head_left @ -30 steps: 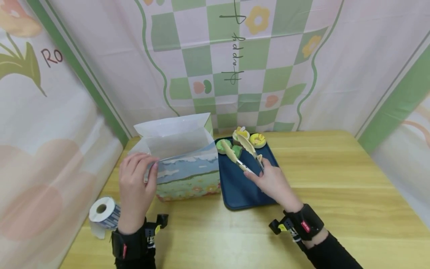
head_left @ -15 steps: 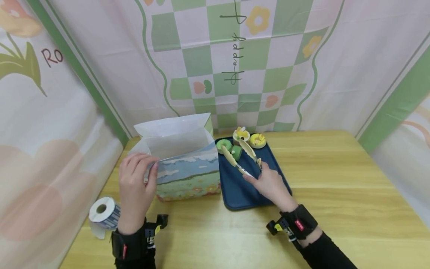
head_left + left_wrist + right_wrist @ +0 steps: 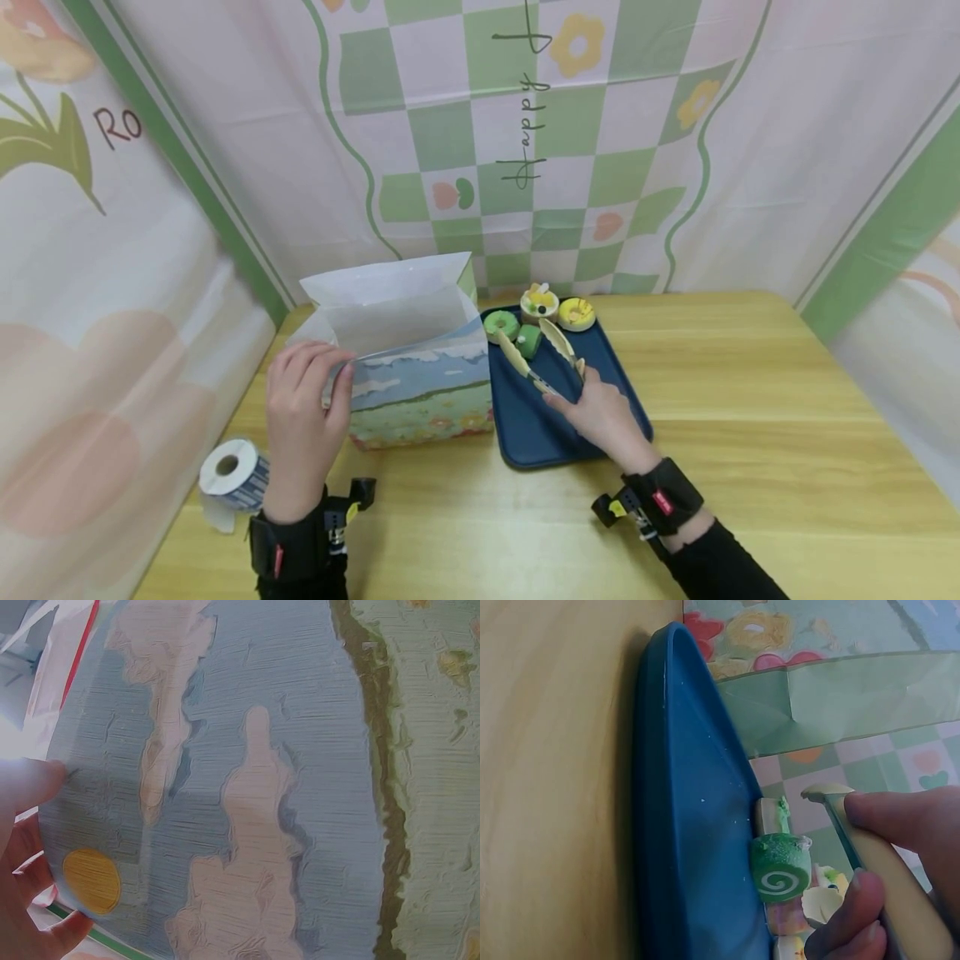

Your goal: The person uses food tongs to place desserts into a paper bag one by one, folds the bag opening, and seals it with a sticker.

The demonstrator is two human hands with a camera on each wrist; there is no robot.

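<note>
My left hand point(image 3: 303, 417) grips the upper left edge of a paper bag point(image 3: 423, 400) printed with sky and meadow. The bag's mouth gapes, showing a white inside. My right hand point(image 3: 603, 417) holds a pair of tongs point(image 3: 513, 357) with cream tips over a dark blue tray point(image 3: 536, 433). Spread apart, the tips stand on either side of a green Swiss roll point(image 3: 529, 342); nothing is pinched between them. In the right wrist view the roll point(image 3: 780, 877) shows a white spiral. Around it sit a green donut point(image 3: 500, 323), a fruit-topped cake point(image 3: 540, 305) and a yellow donut point(image 3: 577, 314).
A roll of labels point(image 3: 232, 475) lies left of my left forearm on the wooden table point(image 3: 750, 417). The bag stands against the tray's left side. Patterned cloth point(image 3: 555, 167) hangs close behind the tray and bag, with more at both sides.
My right hand has drawn the tongs back toward me, from over the fruit-topped cake to around the green Swiss roll. The left hand and bag have stayed in place.
</note>
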